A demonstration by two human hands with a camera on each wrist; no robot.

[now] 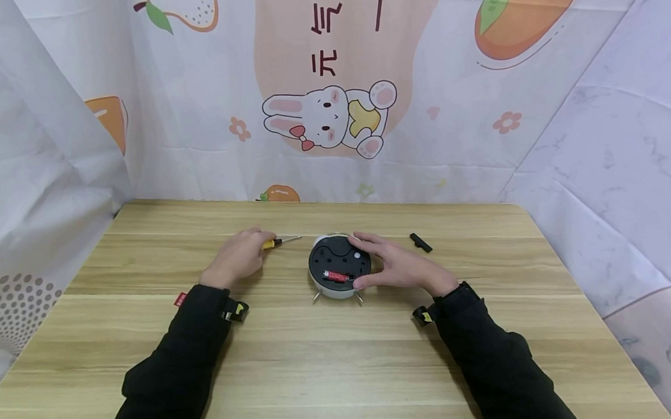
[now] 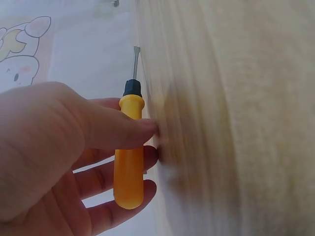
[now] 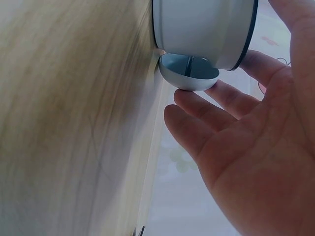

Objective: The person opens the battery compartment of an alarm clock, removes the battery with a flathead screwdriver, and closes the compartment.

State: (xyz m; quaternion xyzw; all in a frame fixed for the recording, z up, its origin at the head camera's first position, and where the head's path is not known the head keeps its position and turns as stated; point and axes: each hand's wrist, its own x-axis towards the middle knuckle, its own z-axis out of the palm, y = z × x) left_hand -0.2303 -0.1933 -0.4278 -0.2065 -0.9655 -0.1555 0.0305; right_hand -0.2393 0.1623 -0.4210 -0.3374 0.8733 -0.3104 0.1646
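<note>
A twin-bell alarm clock (image 1: 335, 251) lies face down on the table, its black back upward and its metal legs toward me. A red battery (image 1: 338, 276) sits in the slot in its back. My right hand (image 1: 398, 264) holds the clock's right side, thumb low on the rim and fingers at the far edge. In the right wrist view, those fingers reach round the white bell (image 3: 189, 78) beside the pale casing (image 3: 204, 29). Left of the clock, my left hand (image 1: 240, 255) pinches a screwdriver's yellow handle (image 2: 129, 172), its flat metal tip (image 2: 136, 51) pointing away from the hand.
A small black cover (image 1: 420, 243) lies on the wooden table (image 1: 326, 363), right of the clock and beyond the right hand. Behind the table's far edge hangs a printed curtain (image 1: 204, 99). More cloth hangs at both sides.
</note>
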